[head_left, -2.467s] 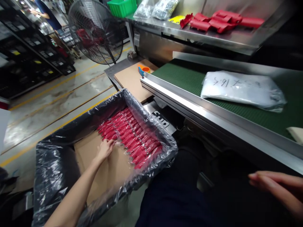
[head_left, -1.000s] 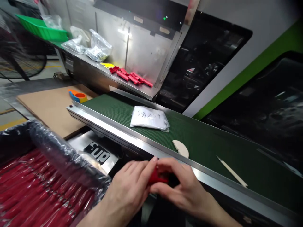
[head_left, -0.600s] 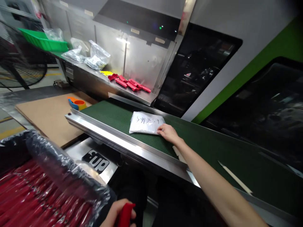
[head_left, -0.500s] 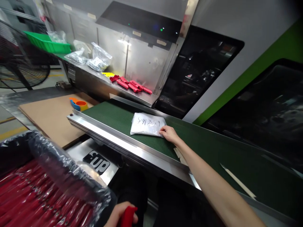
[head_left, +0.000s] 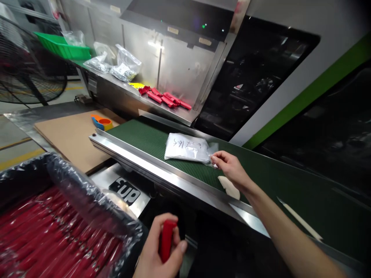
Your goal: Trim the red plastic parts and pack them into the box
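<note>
My right hand [head_left: 230, 166] pinches the right end of a clear plastic bag, pulled out from a white plastic packet [head_left: 185, 148] with handwriting on it. The packet lies on the ribbed green conveyor belt [head_left: 150, 135]. Low in view, my left hand [head_left: 159, 247] is closed around a red plastic part [head_left: 167, 240], held upright; its lower end is hidden by the fingers. To the left of that hand stands a dark bin lined with clear plastic [head_left: 95, 204], holding many similar red parts [head_left: 52, 231] in rows.
A pale scrap [head_left: 228, 187] and a thin pointed tool [head_left: 301, 220] lie on the belt. Red pieces [head_left: 165, 98] and clear bags [head_left: 124, 65] sit on the metal ledge behind. An orange and blue tape dispenser [head_left: 102, 122] rests on cardboard [head_left: 69, 143]. A fan [head_left: 29, 65] stands far left.
My right hand has drawn back rightward from the packet, stretching clear plastic out of its end. My left hand has come up further into view with the red part.
</note>
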Tool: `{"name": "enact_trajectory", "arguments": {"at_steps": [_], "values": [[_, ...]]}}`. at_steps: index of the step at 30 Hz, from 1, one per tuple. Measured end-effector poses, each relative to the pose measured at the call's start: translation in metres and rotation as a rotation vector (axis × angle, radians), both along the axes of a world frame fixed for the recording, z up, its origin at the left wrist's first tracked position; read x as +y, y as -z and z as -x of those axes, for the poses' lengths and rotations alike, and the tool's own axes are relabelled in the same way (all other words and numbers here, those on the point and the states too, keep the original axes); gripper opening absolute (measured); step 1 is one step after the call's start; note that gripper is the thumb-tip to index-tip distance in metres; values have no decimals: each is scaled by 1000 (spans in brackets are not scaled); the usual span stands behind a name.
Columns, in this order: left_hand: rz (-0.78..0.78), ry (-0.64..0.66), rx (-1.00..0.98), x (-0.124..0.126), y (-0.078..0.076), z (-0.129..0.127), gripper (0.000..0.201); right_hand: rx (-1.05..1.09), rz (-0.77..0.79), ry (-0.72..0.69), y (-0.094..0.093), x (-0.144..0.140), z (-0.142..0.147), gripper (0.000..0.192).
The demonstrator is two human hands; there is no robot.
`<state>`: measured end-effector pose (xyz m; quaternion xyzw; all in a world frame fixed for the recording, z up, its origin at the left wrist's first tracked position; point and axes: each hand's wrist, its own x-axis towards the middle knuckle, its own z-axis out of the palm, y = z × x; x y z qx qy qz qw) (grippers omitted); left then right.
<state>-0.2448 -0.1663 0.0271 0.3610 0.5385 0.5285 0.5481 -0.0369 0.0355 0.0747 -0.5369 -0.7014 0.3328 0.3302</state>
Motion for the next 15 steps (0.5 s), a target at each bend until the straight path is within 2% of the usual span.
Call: {"name": "enact_trajectory", "arguments": {"at_steps": [3, 7, 10, 15], "values": [[-32, 32, -162, 19, -15, -7, 42, 54, 51, -71, -9, -66, 19, 22], [-42, 51, -263, 30, -18, -19, 47, 169, 123, -142, -2, -137, 41, 18], [-39, 61, -300, 24, -13, -27, 43, 279, 137, -79, 14, -166, 47, 16], [-5, 128, -249, 5, -2, -31, 35, 327, 128, 139, 34, -188, 40, 18]]}}
